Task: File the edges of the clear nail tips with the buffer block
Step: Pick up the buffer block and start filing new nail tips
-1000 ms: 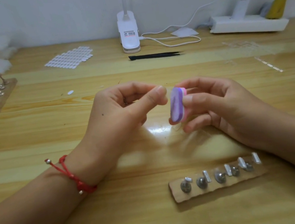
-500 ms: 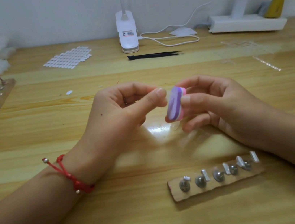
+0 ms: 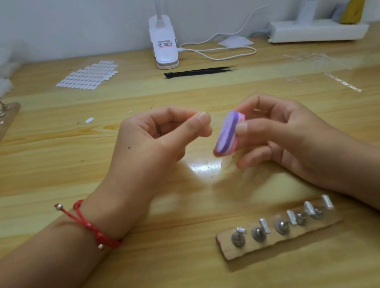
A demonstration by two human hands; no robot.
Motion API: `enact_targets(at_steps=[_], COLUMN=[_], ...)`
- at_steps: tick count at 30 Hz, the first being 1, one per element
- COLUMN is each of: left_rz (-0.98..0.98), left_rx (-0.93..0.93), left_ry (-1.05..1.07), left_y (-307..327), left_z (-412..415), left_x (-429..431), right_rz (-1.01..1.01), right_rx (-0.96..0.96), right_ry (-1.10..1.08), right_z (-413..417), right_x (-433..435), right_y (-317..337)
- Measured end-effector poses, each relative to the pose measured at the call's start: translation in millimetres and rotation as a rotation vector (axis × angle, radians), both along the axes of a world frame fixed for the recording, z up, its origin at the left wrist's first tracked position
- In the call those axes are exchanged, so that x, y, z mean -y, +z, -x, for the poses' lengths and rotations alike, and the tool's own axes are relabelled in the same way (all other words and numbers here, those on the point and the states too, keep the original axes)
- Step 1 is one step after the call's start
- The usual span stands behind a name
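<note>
buffer block: tilted, clamped in right hand fingers | left hand: fingers pinched together just beside block, contents indiscernible

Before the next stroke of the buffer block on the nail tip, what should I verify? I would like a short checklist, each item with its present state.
1. The left hand pinches the clear nail tip: ok, though only a faint translucent edge shows past the thumb and forefinger.
2. The right hand grips the buffer block firmly: ok, the thumb and fingers curl round it.
3. The block's purple face is turned toward the tip: ok.
4. The block touches the tip's edge: cannot tell, the gap is blurred.
5. The wooden holder strip is out of the hands' way: ok, it lies nearer the person and neither hand touches it.
</note>
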State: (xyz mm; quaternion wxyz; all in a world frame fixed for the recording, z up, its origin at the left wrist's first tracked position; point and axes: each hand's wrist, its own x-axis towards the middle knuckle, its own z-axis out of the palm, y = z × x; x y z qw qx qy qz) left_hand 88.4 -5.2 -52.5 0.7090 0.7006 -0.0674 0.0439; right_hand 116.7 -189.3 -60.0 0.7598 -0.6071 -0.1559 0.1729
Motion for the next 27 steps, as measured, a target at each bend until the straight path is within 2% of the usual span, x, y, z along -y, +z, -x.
enact_targets(at_steps=[5,8,12,16,19,23,27], left_rz=[-0.002,0.005,-0.005,0.003,-0.024,0.000,-0.024], left_rx=[-0.029,-0.025,-0.029,-0.023,-0.025,-0.021,-0.007], left_ry=[-0.029,-0.024,-0.052,-0.038,-0.073,-0.033,-0.066], left_y=[-1.0,-1.2,-0.7,-0.3,-0.1,0.3,1.3], left_z=[-0.4,-0.7,-0.1,-0.2,1.2,0.5,2.1], left_x=[0.9,0.0,0.1,-0.4,1.0,-0.3,2.2], right_rz=[-0.058,0.007,-0.055,0.007,-0.064,0.013,-0.053], right_rx=[-0.032,0.018,-0.033,0.026,-0.035,0.031,-0.031], right_ry=[-0.056,0.013,-0.042,0.027,-0.031,0.047,-0.023], right_z=[-2.1,-0.3,-1.8,0.1,-2.7,-0.7,-2.9], right_x=[1.2,-0.2,1.8,-0.4,1.7,-0.5,1.3], right_y=[-0.6,0.4,-0.3,0.1,0.4,0.2,-0.4])
